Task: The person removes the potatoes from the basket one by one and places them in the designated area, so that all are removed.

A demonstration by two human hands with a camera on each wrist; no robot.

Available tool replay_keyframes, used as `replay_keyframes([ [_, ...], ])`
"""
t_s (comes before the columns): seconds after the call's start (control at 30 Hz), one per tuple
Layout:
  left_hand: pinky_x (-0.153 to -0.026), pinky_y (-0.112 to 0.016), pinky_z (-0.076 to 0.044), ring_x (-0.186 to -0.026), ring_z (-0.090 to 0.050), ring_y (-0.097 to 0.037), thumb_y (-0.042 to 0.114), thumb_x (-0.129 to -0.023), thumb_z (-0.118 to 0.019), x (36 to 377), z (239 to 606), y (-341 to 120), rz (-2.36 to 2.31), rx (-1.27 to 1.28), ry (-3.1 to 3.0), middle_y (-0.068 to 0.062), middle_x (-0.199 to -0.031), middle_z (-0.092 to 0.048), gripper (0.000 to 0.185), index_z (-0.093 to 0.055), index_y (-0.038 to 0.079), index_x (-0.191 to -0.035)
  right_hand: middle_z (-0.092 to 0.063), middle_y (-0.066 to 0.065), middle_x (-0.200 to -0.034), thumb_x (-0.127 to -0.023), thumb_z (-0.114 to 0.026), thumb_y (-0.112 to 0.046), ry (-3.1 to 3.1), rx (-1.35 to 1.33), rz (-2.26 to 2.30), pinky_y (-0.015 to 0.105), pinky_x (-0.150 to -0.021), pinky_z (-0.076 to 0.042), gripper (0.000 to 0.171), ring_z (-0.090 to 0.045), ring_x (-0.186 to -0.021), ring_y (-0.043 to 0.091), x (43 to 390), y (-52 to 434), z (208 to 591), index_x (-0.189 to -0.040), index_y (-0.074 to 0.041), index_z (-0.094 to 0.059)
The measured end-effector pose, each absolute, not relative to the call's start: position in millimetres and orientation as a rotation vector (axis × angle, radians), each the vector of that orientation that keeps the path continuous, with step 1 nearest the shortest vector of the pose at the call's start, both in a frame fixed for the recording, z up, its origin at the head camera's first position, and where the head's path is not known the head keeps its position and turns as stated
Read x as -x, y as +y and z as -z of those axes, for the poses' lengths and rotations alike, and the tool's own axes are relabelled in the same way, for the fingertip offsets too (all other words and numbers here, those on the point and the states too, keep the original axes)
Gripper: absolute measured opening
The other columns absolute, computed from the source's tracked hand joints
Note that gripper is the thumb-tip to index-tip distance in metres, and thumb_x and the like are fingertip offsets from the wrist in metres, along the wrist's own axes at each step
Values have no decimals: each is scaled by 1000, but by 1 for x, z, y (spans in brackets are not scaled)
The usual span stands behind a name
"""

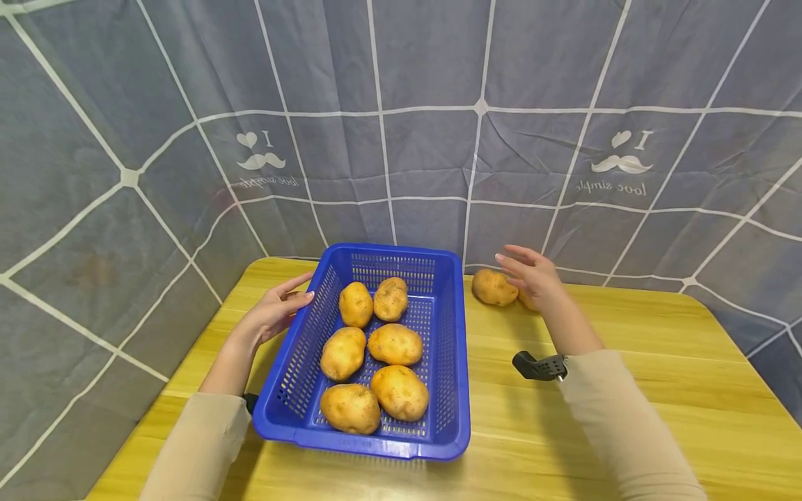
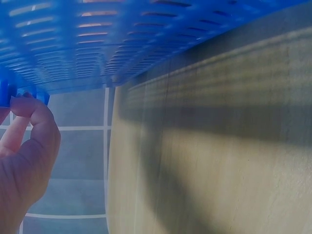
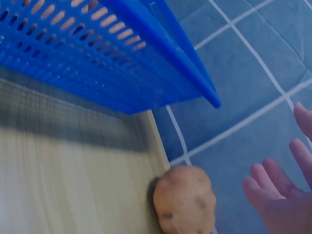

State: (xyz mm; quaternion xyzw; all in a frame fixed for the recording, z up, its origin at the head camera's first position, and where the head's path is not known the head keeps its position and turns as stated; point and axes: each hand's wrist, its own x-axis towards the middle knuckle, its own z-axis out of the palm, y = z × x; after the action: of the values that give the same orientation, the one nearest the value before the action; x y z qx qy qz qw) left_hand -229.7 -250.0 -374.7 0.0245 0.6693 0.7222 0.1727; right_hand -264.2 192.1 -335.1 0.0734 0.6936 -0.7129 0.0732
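Note:
A blue plastic basket (image 1: pixel 465 362) with slotted walls holds several potatoes (image 1: pixel 396 344). My left hand (image 1: pixel 271 316) grips the basket's left rim toward the far end; in the left wrist view the thumb (image 2: pixel 44 131) bends up to the rim. To the right of the basket, my right hand (image 1: pixel 532 278) is held in the air, fingers spread and holding nothing. Near it on the table lies a potato (image 1: pixel 493 287), also seen in the right wrist view as a potato (image 3: pixel 185 201) below the fingers. Another potato (image 1: pixel 528 300) is mostly hidden behind the right hand.
The yellow wood-grain table (image 1: pixel 626 327) ends at a grey curtain (image 1: pixel 432 160) with white lines, which hangs along the back and left. A black wrist mount (image 1: pixel 539 365) sticks out from the right sleeve. The two loose potatoes lie close to the table's back edge.

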Motion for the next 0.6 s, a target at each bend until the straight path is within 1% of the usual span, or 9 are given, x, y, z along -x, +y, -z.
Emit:
replay_keyframes([
  [0.2,-73,-27,-54,-79,-64,-12,7,-95,-51,229,375,-251,-2071,-67,1873,0,-92,-65,64,-16,6,-149,-38,17,-138,-90,-61,-12,2033,-182,2171,41,-106,-32,61,-40,-126,33,268,172,337,-142,1,-32],
  [0.27,-72,-26,-54,-79,-64,-12,6,-96,-51,229,375,-251,-2083,-74,1864,0,-91,-65,64,-16,5,-149,-41,14,-132,-90,-62,-10,2015,-170,2184,42,-106,-32,60,-44,-121,31,268,166,337,-141,1,-34],
  [0.37,-72,-27,-54,-79,-64,-12,6,-95,-51,229,375,-250,-2089,-79,1865,0,-91,-66,63,-17,4,-149,-44,11,-127,-89,-62,-8,2001,-153,2197,42,-105,-34,58,-51,-110,24,268,158,336,-141,1,-36],
  [0.43,-72,-27,-54,-79,-65,-12,6,-95,-51,229,375,-250,-2083,-83,1866,0,-92,-66,64,-16,4,-149,-45,9,-125,-89,-62,-7,2012,-154,2186,40,-102,-37,57,-53,-104,20,268,154,336,-140,0,-38],
  [0.5,-72,-27,-54,-79,-65,-12,6,-95,-51,229,375,-250,-2087,-79,1860,0,-91,-66,64,-16,4,-149,-46,11,-126,-89,-62,-7,2025,-145,2170,38,-100,-40,57,-53,-105,22,269,149,336,-140,0,-38],
  [0.6,-71,-26,-54,-78,-64,-12,5,-96,-51,230,375,-249,-2091,-73,1852,0,-90,-66,64,-15,4,-149,-46,16,-130,-88,-63,-7,2038,-156,2154,37,-99,-41,56,-51,-114,30,270,143,335,-139,-1,-41],
])
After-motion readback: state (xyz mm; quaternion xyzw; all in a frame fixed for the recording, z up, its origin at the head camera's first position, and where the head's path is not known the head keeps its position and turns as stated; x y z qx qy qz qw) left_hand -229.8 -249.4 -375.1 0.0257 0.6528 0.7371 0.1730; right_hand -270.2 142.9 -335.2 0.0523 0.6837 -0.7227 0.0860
